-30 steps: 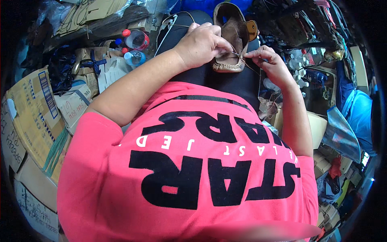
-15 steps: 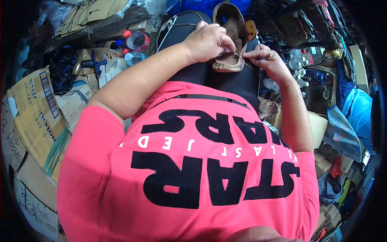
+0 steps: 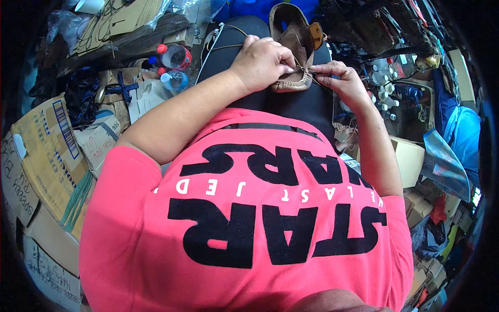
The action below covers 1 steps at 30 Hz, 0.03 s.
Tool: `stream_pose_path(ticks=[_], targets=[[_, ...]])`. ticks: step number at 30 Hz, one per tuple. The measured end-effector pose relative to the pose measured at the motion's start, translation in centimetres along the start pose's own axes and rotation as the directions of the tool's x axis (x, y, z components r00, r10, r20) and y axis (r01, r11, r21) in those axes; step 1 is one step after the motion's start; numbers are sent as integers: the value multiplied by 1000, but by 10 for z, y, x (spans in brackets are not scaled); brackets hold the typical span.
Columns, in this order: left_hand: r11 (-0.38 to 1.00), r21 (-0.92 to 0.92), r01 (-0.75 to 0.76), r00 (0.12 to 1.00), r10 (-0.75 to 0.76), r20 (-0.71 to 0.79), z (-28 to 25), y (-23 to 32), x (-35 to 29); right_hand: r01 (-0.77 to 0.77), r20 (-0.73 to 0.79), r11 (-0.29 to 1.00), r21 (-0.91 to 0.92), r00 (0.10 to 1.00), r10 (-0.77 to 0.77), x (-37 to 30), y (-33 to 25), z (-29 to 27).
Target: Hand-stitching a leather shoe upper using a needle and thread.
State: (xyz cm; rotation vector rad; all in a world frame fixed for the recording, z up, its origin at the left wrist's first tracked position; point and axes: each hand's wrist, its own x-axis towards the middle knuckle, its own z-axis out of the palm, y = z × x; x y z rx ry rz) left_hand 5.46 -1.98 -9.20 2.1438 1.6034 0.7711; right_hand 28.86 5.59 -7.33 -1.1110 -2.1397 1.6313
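A brown leather shoe (image 3: pixel 291 83) with a gathered, stitched toe rests on my dark-clad thighs, its toe toward me and its opening facing up. My left hand (image 3: pixel 262 62) reaches over its left side, thumb and fingers pinched on a thin thread at the toe seam. Against the shoe's right edge, my right hand (image 3: pixel 340 80) has thumb and forefinger pinched together; what sits between those tips is too small to make out. A tan leather tab (image 3: pixel 316 35) sticks out from the shoe's right side. Thin cord (image 3: pixel 228 48) lies across my left thigh.
Plastic bottles (image 3: pixel 176 56) with red caps lie to the left, beyond stacked cardboard boxes (image 3: pixel 49 140). Several small white-capped bottles (image 3: pixel 383 83) crowd the right side. An open carton (image 3: pixel 405 158) stands beside my right forearm, near a clear plastic sheet (image 3: pixel 442 166).
My left fingertips have drawn back slightly from inside the shoe toward its seam. My right fingertips have come closer to the shoe's edge. The shoe has shifted slightly left.
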Motion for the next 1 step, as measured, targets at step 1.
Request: stream_pose_path(ticks=[1], targets=[[999,-24,30,999,-30,21,2,2,1,-25,-9,1000,17,1000,25,0,-1,1]])
